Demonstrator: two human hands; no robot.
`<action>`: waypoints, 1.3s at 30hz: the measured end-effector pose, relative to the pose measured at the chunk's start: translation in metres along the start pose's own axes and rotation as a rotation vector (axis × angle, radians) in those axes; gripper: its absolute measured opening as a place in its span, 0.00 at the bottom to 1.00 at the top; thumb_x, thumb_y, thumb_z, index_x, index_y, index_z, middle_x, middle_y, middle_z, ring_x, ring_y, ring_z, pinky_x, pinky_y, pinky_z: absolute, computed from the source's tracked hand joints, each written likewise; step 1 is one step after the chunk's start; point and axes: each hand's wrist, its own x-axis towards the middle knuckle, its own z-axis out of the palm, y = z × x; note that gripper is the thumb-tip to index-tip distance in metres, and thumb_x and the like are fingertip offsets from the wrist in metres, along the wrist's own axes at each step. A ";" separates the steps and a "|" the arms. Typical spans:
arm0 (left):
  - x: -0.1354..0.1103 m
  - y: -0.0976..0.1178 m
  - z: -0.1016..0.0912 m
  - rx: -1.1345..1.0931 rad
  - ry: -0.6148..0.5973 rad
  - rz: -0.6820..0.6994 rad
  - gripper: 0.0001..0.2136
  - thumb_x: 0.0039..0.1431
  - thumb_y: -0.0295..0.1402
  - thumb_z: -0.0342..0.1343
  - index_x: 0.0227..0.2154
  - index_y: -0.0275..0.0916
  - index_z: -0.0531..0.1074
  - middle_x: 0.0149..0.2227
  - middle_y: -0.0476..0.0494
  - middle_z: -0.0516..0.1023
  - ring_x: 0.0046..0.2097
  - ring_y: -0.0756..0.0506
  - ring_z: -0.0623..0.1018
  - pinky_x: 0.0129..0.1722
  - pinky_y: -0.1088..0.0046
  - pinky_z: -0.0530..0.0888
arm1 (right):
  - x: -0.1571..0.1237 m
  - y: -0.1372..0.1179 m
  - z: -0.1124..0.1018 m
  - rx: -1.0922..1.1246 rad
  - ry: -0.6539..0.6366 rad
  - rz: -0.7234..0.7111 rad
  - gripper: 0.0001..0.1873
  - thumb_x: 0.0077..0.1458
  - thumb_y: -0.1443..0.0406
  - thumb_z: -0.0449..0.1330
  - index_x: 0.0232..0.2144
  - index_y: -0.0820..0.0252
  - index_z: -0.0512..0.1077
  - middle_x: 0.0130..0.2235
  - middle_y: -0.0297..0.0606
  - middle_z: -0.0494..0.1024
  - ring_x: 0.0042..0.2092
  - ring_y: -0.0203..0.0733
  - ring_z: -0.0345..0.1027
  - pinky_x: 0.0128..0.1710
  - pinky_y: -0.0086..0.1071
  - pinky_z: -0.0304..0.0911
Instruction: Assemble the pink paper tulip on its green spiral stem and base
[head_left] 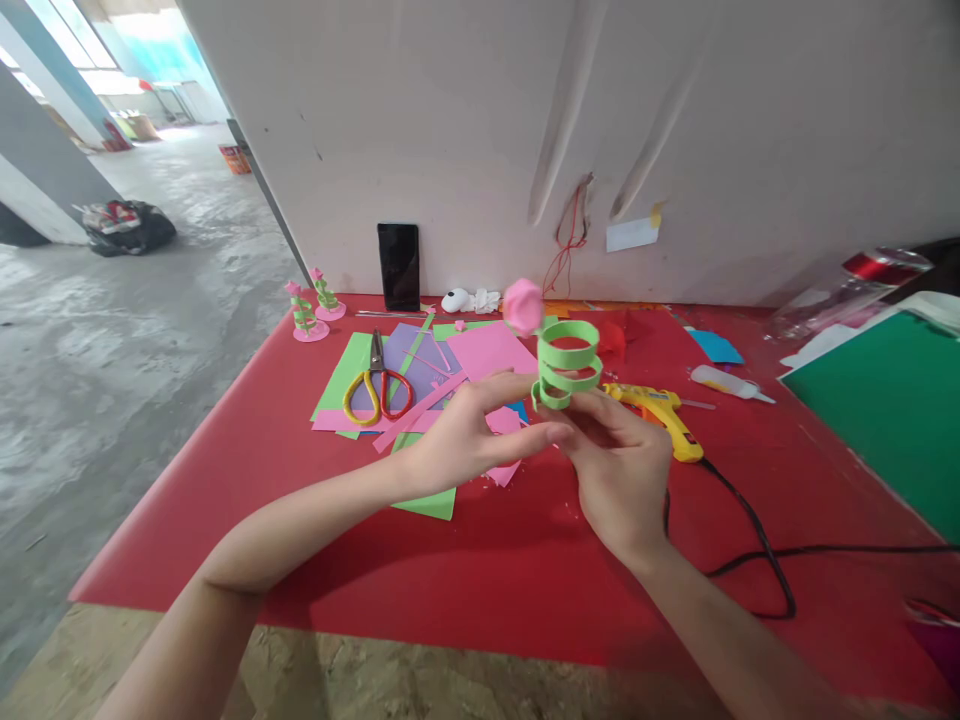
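Green spiral (pixel 568 365) w/ pink bud (pixel 523 305) on top stands axis-vertical just above both hands: L hand (pixel 480 432) & R hand (pixel 622 472) pinch its base from opp. sides over desk (pixel 450 580).

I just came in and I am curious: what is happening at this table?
A person holds a green paper spiral by its lower end with the left hand and the right hand, above a red table. A pink paper rose sits on top of it. Scissors, coloured paper sheets and a yellow glue gun lie on the table; two similar flowers stand at its far left corner.
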 end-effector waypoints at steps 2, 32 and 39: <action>0.000 0.001 0.000 -0.089 -0.022 -0.030 0.14 0.59 0.39 0.57 0.44 0.36 0.75 0.46 0.41 0.79 0.50 0.45 0.76 0.53 0.68 0.71 | 0.000 0.000 -0.001 0.021 0.000 0.018 0.04 0.50 0.61 0.66 0.30 0.53 0.79 0.28 0.31 0.76 0.28 0.30 0.67 0.26 0.24 0.65; 0.002 -0.012 0.002 -0.402 0.070 -0.119 0.13 0.65 0.38 0.47 0.39 0.38 0.74 0.43 0.46 0.79 0.48 0.47 0.76 0.51 0.69 0.69 | 0.000 -0.003 -0.004 0.175 -0.078 0.193 0.09 0.51 0.58 0.65 0.29 0.58 0.78 0.23 0.31 0.72 0.20 0.25 0.56 0.18 0.22 0.56; 0.002 -0.016 0.000 -0.416 0.032 -0.115 0.15 0.66 0.41 0.46 0.40 0.39 0.75 0.45 0.46 0.79 0.51 0.45 0.75 0.54 0.68 0.69 | 0.000 -0.001 -0.001 0.190 -0.059 0.155 0.10 0.50 0.57 0.65 0.28 0.58 0.77 0.22 0.32 0.72 0.19 0.25 0.57 0.17 0.22 0.56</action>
